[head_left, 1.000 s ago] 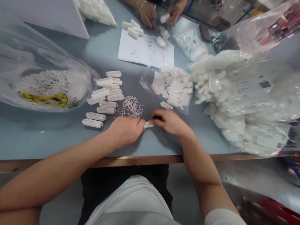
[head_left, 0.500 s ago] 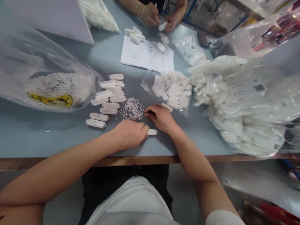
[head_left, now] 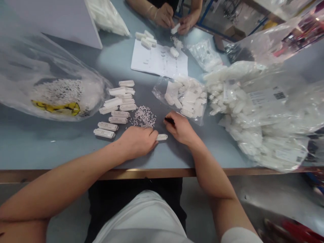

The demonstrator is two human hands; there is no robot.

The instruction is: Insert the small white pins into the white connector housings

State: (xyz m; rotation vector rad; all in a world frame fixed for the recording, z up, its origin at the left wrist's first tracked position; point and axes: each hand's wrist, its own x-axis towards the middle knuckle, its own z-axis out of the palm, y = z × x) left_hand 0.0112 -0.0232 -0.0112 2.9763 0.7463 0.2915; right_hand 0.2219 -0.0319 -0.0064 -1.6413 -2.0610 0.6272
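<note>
My left hand (head_left: 138,141) rests on the grey table, fingers curled, pinning one end of a small white connector housing (head_left: 162,137). Just right of it, my right hand (head_left: 180,129) is closed on a thin black tool (head_left: 168,120) whose tip points toward a heap of tiny pale pins (head_left: 144,116). Rows of finished white connectors (head_left: 115,105) lie left of the pins. An open clear bag of white housings (head_left: 184,94) sits behind my right hand.
A large clear bag with a yellow mark (head_left: 50,87) fills the left. Big bags of white parts (head_left: 265,108) crowd the right. A paper sheet (head_left: 159,60) lies farther back. Another person's hands (head_left: 174,18) work on a connector at the far edge. The table's wooden edge (head_left: 152,172) runs along the near side.
My right hand went from the connector up to the pin heap and has now drawn back toward the connector. My left hand has stayed on the connector.
</note>
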